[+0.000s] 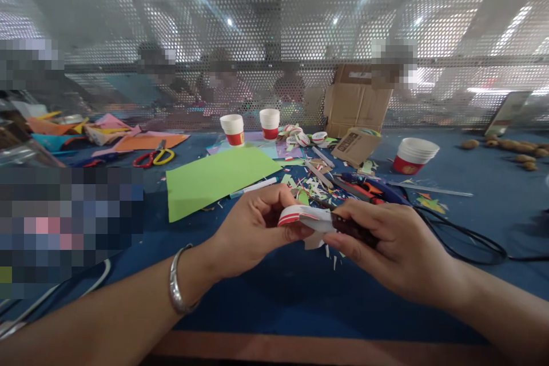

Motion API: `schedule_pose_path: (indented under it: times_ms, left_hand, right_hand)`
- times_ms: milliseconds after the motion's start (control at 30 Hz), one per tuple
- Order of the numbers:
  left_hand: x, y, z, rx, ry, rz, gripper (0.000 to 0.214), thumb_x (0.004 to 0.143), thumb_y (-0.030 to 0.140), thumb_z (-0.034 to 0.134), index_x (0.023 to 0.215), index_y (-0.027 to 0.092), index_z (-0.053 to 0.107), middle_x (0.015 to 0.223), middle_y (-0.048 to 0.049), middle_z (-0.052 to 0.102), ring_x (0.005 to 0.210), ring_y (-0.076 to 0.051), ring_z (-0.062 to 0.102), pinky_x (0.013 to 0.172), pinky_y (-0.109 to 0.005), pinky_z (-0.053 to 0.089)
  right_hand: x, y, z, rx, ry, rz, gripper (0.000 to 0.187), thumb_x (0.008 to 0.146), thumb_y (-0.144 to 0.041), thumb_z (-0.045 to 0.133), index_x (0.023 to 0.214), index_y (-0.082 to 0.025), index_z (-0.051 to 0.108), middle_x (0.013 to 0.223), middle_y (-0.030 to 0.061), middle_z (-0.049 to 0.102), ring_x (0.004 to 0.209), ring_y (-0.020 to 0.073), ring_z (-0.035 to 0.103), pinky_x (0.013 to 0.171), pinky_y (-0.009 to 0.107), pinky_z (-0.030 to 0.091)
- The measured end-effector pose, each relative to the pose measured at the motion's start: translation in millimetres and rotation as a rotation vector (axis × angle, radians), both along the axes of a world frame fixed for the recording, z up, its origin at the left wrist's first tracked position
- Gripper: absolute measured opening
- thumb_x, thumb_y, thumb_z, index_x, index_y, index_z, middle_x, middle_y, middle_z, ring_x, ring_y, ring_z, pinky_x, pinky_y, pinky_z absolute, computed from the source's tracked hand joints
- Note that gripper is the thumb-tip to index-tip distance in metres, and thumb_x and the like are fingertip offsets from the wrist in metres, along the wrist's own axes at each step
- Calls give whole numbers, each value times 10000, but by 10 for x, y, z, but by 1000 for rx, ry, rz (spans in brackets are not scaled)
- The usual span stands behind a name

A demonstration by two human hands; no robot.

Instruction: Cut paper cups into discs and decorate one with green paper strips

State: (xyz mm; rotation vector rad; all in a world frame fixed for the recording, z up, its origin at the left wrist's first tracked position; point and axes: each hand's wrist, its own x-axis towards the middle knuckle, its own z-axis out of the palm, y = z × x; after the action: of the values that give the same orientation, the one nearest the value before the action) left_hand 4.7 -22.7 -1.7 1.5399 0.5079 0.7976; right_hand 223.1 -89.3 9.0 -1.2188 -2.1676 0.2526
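My left hand (253, 229) is closed on a cut piece of white paper cup with red stripes (302, 217), pinching its left end over the blue table (274, 297). A metal bangle sits on that wrist. My right hand (386, 246) grips a dark-handled tool (354, 227) whose front end touches the cup piece's right side. White paper scraps (330, 249) lie beneath both hands.
A green paper sheet (214, 180) lies beyond my left hand, red and yellow scissors (154, 157) further left. Paper cups (232, 129) (269, 123) and a cup stack (414, 155) stand behind, near a cardboard box (355, 100). A black cable (467, 237) runs right. Perforated screen behind.
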Motion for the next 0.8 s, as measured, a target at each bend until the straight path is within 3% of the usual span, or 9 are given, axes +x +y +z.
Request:
schedule_pose_path:
  times_ms: [400, 800]
  left_hand:
    - [-32, 35, 35, -64, 46, -18, 324, 804, 247, 811, 724, 161, 509, 695, 36, 582, 642, -80, 529, 622, -219, 416]
    - [-63, 53, 103, -194, 134, -60, 346, 780, 258, 839, 731, 143, 516, 662, 59, 564, 618, -42, 499, 573, -148, 398]
  right_hand:
    - [25, 23, 44, -94, 13, 13, 356, 999, -399, 551, 707, -212, 466, 550, -79, 406, 481, 71, 308, 447, 234, 254]
    - [41, 58, 57, -118, -54, -6, 387, 1003, -407, 538, 681, -206, 460, 550, -70, 433, 481, 68, 359, 462, 225, 267]
